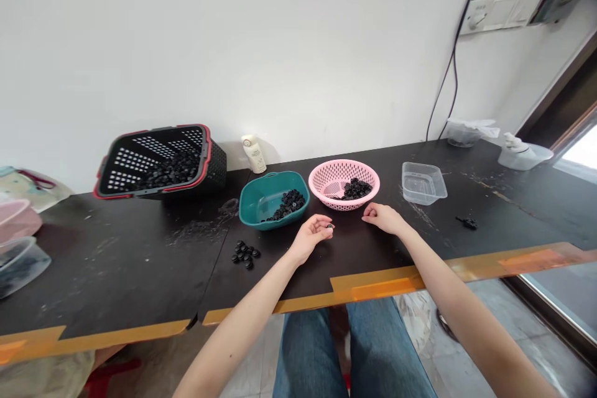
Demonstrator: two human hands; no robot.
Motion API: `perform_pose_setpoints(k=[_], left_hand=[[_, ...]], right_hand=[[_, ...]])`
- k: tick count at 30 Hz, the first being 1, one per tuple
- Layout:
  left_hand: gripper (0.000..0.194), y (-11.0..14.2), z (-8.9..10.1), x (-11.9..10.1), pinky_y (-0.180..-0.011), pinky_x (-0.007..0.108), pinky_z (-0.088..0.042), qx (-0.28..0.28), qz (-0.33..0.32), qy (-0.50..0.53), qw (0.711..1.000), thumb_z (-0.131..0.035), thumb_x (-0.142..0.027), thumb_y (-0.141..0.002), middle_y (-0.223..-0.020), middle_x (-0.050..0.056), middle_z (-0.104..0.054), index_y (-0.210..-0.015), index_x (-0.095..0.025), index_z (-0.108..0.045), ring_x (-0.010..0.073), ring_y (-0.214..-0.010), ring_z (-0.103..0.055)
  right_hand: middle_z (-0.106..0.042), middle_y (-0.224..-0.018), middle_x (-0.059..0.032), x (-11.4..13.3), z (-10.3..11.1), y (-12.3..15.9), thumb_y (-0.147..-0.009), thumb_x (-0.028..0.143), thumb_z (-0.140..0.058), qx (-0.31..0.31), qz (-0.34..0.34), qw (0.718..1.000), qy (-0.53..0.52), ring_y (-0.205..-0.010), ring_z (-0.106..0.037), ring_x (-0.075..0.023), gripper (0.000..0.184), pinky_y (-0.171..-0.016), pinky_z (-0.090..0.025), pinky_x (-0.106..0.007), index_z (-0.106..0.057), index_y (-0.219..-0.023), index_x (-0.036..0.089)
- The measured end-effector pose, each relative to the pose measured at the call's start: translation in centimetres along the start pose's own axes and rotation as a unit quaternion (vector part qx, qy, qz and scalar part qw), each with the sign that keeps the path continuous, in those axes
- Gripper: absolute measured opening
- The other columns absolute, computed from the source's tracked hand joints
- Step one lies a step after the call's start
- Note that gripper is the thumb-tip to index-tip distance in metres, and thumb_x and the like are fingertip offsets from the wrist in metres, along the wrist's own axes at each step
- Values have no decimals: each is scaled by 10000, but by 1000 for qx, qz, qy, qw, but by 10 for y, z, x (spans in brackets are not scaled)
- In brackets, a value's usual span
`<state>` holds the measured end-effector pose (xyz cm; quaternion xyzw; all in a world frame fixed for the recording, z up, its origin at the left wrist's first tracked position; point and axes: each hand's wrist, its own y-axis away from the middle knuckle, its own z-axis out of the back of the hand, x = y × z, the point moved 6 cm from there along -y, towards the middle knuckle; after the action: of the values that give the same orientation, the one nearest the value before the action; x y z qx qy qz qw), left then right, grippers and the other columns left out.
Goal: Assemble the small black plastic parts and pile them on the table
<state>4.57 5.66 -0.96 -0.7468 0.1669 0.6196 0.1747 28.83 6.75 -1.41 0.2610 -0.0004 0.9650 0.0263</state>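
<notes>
The left hand [311, 237] sits palm up and half closed above the dark tabletop [116, 267], its fingertips pinching a small black disc [329, 226] at the hand's right side. The right hand [380, 217] is empty, with its fingers loosely curled and resting on the tabletop just beside the near rim of a pink perforated plastic basket [326, 169]. A heap of similar black pieces [357, 188] lies in that basket. To its left, touching it, is a teal plastic bowl [265, 219] holding another heap [289, 202]. A small loose group of black discs [245, 254] sits directly on the tabletop, near and to the left of the bowl. Further left, a tilted black-and-red slotted crate [158, 140] holds a larger dark mass [172, 169]. A white plug-in device [254, 153] stands against the wall behind it. To the right of the pink basket lies an empty transparent plastic tray [422, 183], with a small black object [467, 222] beyond it. Yellow tape [377, 286] runs along the table's near edge, and the person's jeans [312, 354] show below it. Stacked plastic containers [18, 261] sit at the far left.
</notes>
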Motion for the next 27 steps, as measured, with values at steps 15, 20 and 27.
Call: perform_pose_setpoints(k=[15,20,27], left_hand=[[325,1,3,0,-638,237,-500,-15,-24,-24,999,-811,-319,-632,-779,24,-664,-831,-132,-633,84,-626,-579],[337,-4,9,13,-535,208,-465,-59,-14,-87,994,-759,-405,-681,-705,-16,-575,-839,-135,-633,66,-547,-519],[399,-4,9,8,-532,200,-459,-55,-7,-112,992,-615,-521,-787,-754,25,-641,-853,-128,-640,62,-525,-508]], right_hand=[[-667,-857,-41,24,-3,18,-827,362,-544,7,61,995,-76,-746,-599,-174,166,-690,-437,-282,-585,-819,202],[-666,-834,-35,-1,7,22,-740,429,-638,59,37,986,-153,-695,-593,-161,299,-653,-445,-276,-646,-921,191],[-660,-826,-36,-29,26,24,-732,414,-629,13,-13,994,-112,-665,-580,-156,281,-681,-441,-293,-670,-895,190]])
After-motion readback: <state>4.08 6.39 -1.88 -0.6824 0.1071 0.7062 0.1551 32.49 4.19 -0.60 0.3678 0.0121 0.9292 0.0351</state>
